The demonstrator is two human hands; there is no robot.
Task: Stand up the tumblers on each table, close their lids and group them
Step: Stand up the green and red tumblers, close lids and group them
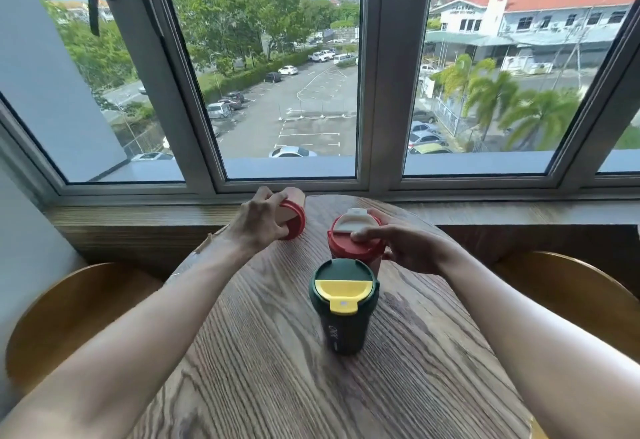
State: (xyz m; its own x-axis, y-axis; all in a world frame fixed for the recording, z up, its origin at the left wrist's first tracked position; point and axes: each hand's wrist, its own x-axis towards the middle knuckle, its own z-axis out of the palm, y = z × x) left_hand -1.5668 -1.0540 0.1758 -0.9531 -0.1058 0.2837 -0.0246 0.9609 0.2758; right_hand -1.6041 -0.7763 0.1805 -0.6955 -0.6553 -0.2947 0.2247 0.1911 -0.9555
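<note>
A dark green tumbler with a yellow flip lid stands upright in the middle of the round wooden table; its lid lies flat. Just behind it stands a red tumbler with a white flip cap that is raised at the back. My right hand grips this red tumbler, thumb pressing on the lid. At the table's far left edge my left hand holds a beige tumbler with a red lid, tilted on its side, lid facing right.
A wooden window sill and a wide window run right behind the table. Two rounded wooden chair backs stand beside the table, one at the left and one at the right.
</note>
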